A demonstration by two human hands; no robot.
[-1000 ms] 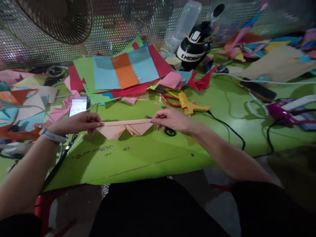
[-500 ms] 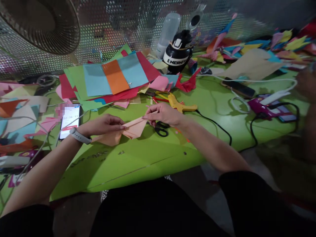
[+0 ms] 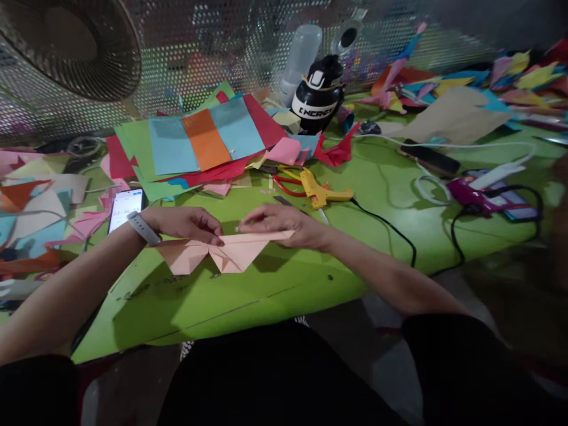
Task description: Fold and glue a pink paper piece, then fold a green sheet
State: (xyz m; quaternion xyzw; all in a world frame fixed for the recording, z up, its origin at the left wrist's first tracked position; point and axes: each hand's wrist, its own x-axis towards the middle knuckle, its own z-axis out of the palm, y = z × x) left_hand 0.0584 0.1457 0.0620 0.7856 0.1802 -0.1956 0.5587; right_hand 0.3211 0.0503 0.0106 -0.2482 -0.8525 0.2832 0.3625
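A peach sheet of folded paper point(image 3: 237, 254) hangs in pleated, wing-like points above the green table. My left hand point(image 3: 190, 225) pinches its top edge near the middle, thumb and fingers closed. Behind the paper's right tip is my right hand point(image 3: 284, 223), its fingers bent together and pointing left, slightly blurred. A tiny pale spot shows at those fingertips; whether it is a nail or a held bit I cannot make out. Just beyond the right hand lie a dark flat strip point(image 3: 283, 201) and a yellow glue gun point(image 3: 317, 189). The black scissor handles are hidden.
Coloured paper sheets point(image 3: 206, 139) are piled at the back, with a black bottle point(image 3: 317, 97) beside them. A phone point(image 3: 126, 207) lies by my left wrist. The glue gun's black cord point(image 3: 390, 225) crosses the right side. A fan point(image 3: 71, 47) stands at the upper left.
The peach paper has come down towards me and shows spread folds. My right hand has left its pinch on the paper's upper right corner, moving down and left. My left hand keeps its hold.
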